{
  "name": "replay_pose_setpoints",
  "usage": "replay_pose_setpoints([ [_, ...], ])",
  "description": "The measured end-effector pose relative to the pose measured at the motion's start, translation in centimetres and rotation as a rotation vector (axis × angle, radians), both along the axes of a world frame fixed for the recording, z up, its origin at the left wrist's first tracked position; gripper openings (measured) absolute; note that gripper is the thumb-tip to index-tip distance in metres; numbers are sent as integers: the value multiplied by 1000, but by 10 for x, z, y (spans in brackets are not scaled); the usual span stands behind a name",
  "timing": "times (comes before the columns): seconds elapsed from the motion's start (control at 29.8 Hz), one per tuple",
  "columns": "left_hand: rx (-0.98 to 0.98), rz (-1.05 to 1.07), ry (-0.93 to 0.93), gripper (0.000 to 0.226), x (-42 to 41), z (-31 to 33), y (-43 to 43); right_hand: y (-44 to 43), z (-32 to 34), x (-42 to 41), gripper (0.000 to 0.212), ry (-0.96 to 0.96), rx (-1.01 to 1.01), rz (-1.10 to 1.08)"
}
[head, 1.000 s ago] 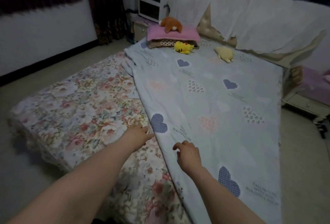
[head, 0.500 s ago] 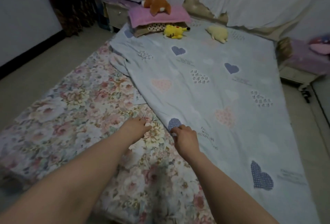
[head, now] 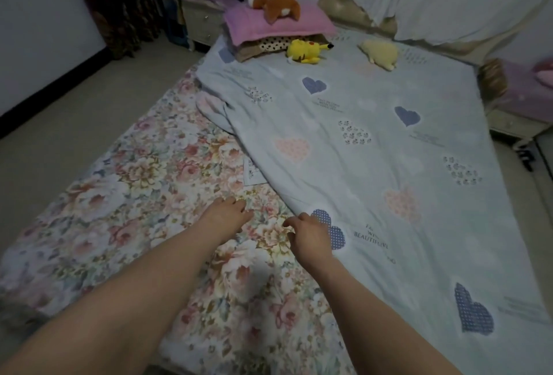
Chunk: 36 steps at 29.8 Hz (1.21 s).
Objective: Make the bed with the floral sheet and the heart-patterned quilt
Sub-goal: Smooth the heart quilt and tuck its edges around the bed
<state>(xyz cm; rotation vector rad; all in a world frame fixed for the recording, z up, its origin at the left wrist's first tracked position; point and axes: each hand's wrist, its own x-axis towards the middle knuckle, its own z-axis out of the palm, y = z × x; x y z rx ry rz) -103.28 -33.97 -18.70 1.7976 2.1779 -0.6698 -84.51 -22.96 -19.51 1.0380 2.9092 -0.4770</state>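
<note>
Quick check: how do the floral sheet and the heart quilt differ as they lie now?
The floral sheet is crowded with pink and cream flowers; the heart quilt is pale blue with scattered hearts. The sheet lies bare on the left of the view; the quilt lies on top, covering only the right. The sheet looks smooth; the quilt's slanting edge is bunched. Both lie spread out.

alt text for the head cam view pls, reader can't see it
Two forearms reach over a bed: the left hand over a pink-and-cream floral sheet, the right hand, fingers curled, at the edge of a pale blue heart-patterned quilt spread over the right side. A pink pillow and three plush toys lie at the head.
</note>
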Motion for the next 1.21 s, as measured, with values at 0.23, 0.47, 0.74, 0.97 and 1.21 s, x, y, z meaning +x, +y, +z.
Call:
replay_pose_setpoints([
  [0.23, 34, -155, -81, 52, -78, -14, 7, -16, -7, -65, 31, -104, 44, -145],
  [0.47, -10, -222, -112, 54, -138, -42, 7, -40, -23, -123, 34, -67, -8, -231],
  [0.74, 45, -200, -207, 53, -170, -110, 39, -11, -92, -166, 44, -52, -47, -278],
  [0.97, 185, -154, -227, 73, -198, -204, 93, 33, -169, -192, 49, -42, -8, -218],
  [1.21, 129, -134, -252, 60, -213, -268, 166, 95, -238, -234, 51, -5, 91, -162],
])
